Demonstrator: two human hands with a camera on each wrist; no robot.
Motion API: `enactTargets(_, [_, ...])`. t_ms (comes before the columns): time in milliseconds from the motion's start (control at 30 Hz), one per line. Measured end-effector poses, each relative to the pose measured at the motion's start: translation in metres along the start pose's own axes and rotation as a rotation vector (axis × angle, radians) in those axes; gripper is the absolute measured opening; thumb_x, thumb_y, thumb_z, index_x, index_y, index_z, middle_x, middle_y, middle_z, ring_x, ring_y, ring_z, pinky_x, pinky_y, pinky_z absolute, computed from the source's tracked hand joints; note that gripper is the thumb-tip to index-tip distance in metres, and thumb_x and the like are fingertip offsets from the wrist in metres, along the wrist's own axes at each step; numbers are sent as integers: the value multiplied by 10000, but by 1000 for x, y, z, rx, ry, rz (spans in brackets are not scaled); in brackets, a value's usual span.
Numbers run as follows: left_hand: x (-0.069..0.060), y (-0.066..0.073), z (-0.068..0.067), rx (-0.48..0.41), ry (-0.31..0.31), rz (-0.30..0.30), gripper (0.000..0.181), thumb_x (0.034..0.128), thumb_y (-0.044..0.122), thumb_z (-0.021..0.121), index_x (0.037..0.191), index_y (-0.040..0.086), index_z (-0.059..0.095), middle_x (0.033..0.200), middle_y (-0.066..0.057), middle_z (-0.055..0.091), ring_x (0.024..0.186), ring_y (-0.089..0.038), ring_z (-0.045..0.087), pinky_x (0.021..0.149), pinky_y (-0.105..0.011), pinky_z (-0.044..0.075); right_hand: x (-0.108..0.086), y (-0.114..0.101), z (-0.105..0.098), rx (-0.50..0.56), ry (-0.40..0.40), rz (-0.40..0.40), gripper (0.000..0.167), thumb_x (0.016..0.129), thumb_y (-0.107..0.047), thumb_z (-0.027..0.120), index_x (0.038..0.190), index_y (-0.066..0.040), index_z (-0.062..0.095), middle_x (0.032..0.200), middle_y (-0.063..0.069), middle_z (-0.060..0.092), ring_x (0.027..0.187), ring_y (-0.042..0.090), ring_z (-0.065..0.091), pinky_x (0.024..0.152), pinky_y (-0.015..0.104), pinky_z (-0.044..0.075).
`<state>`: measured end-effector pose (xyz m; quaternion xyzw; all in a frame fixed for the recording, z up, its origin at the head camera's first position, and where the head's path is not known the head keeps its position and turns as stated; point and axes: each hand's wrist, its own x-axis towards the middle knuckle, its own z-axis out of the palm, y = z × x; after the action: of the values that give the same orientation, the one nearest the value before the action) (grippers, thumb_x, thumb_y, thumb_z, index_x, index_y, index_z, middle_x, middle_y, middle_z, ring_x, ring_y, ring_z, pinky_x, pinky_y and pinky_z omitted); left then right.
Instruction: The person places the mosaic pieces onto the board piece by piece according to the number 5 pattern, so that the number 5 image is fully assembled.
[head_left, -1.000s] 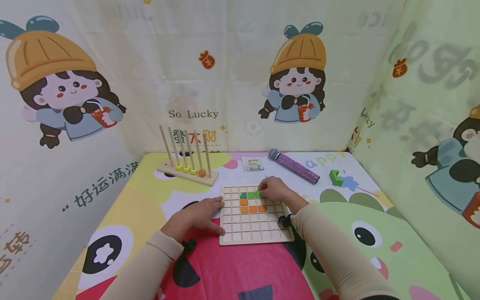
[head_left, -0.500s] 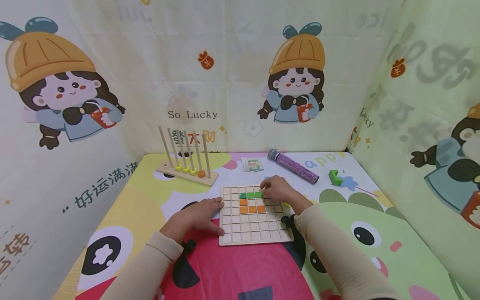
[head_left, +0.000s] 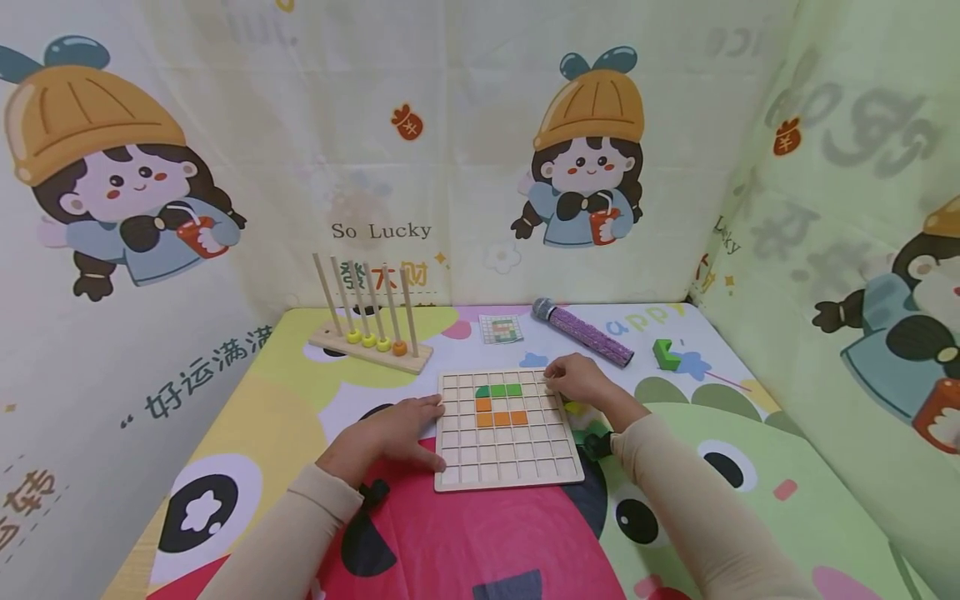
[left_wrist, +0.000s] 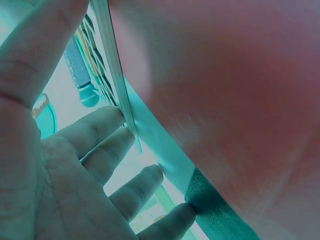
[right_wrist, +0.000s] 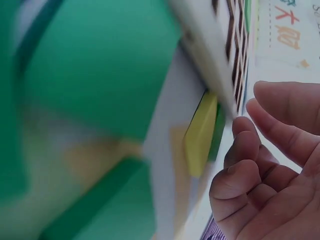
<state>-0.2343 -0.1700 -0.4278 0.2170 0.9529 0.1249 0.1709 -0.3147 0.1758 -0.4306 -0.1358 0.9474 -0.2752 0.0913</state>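
A wooden grid board [head_left: 510, 467] lies on the tabletop, with green pieces [head_left: 498, 391] and orange pieces [head_left: 502, 419] in its upper squares. My left hand [head_left: 386, 435] rests at the board's left side; fingertips [left_wrist: 116, 116] touch its edge in the left wrist view. My right hand [head_left: 583, 382] is at the upper right corner of the board, fingers bent loosely, and nothing shows between thumb and index finger in the right wrist view. Beside that hand lie a yellow piece [right_wrist: 201, 137] and large blurred green pieces [right_wrist: 100, 65], partly hidden by my arm in the head view.
Behind the board are a small pattern card [head_left: 500, 329] and a purple glittery microphone [head_left: 588, 335]. A wooden bead counter [head_left: 375, 354] with upright rods stands at the back left. A green block [head_left: 666, 355] lies at the right. Printed cloth walls enclose the table.
My right hand has moved right, from the green row to the board's upper right corner, uncovering the row's right end. The left hand stays at the board's left edge.
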Motion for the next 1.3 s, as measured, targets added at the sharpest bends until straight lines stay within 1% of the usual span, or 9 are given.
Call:
enactTargets(133, [0,-1,0,9,-5,-1,1022,759,510,881,1581,100,434,1676,-86,356,1529,-351,346,1162,-520,441,-4,9,-3,4,9,30,244,1005,-176,660,1198,-45,732,1127,138,720,921,234,661,789,389,558])
enactTargets(200, [0,-1,0,5,-7,-1,1022,761,511,879,1583,102,432,1677,-84,353,1532,-352,342,1166,-522,436,-6,12,-4,0,9,35,248,999,-179,669,1196,-43,734,1129,144,722,920,239,662,795,397,556])
enactTargets(400, [-1,0,-1,-8,-12,-3,1013,765,501,881,1577,87,438,1675,-91,355,1532,-354,341,1177,-524,423,-14,20,-9,-30,-27,13,265,945,-130,713,1181,-15,746,1150,165,743,1056,303,676,895,435,561])
enactTargets(500, [-2,0,-2,-7,-7,9,1000,775,493,876,1570,69,442,1672,-106,357,1529,-358,344,1182,-526,415,-17,21,-10,-28,-40,0,292,909,-86,719,1186,0,748,1163,191,739,1095,344,673,895,444,565])
enactTargets(600, [-3,0,-3,-9,-6,16,991,781,485,873,1567,60,443,1671,-112,356,1529,-360,343,1189,-532,404,-19,20,-11,-43,-45,-7,302,902,-76,708,1192,-5,753,1171,200,738,1113,359,674,902,452,566])
enactTargets(767, [-4,3,-4,-22,-11,3,1007,765,483,886,1566,62,445,1669,-114,359,1529,-358,344,1186,-528,410,-20,20,-10,-78,-50,-17,279,897,-59,701,1165,-7,758,1141,189,744,1084,345,680,922,462,560])
enactTargets(967, [-3,3,-2,-12,-12,-4,1011,763,493,885,1571,73,444,1672,-102,358,1531,-347,344,1181,-516,420,-22,19,-10,-83,-54,-16,210,916,-53,706,1115,12,709,1100,179,717,1005,311,665,878,453,557])
enactTargets(1100, [-2,2,-1,-10,-9,-5,1027,751,503,891,1571,78,443,1671,-100,359,1526,-348,350,1170,-519,432,-23,17,-10,-81,-42,-21,183,913,-46,710,1086,4,675,1069,168,694,972,297,647,870,456,552])
enactTargets(1300, [-1,1,0,-17,-5,-10,1037,743,511,894,1575,90,441,1672,-97,358,1527,-346,349,1165,-516,438,-24,15,-9,-81,-20,-17,182,883,-33,719,1057,-15,671,1027,139,687,921,264,624,852,437,546])
